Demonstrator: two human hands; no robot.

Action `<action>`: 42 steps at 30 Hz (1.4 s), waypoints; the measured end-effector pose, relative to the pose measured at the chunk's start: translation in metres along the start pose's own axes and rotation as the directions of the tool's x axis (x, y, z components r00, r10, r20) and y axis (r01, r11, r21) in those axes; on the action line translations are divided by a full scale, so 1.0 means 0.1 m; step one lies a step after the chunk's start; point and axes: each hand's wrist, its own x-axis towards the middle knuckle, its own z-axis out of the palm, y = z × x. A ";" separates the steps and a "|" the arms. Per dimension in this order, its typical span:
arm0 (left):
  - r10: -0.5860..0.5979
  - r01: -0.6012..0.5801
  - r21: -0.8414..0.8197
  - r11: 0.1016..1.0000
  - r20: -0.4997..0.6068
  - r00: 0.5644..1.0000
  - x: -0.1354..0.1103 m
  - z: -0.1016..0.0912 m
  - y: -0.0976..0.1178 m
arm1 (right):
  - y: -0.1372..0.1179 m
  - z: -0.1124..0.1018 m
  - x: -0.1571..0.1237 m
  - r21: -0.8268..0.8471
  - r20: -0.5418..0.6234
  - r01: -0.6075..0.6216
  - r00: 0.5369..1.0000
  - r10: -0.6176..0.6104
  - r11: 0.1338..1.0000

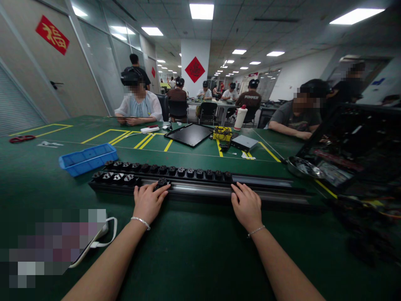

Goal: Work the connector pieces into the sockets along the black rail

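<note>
Two long black rails lie side by side across the green table. The far rail carries a row of several black socket modules; the near rail has a few at its left end. My left hand rests on the near rail, fingers pinched on one black socket module. My right hand lies on the near rail's bare stretch, fingers together and pressing down on its edge.
A blue tray sits left of the rails, a white cable near my left arm, a metal bowl and a black open case at the right. Other people sit at the far side, with a black panel between.
</note>
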 end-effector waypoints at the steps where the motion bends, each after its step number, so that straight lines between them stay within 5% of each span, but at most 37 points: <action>1: -0.003 0.003 -0.006 1.000 0.001 1.000 0.00 0.00 0.00 | 0.00 0.00 0.00 -0.001 0.002 0.000 1.000 0.000 1.000; 42: 0.001 -0.001 -0.026 1.000 0.011 1.000 0.00 -0.02 0.01 | -0.02 -0.01 0.00 -0.005 0.003 -0.001 1.000 0.001 1.000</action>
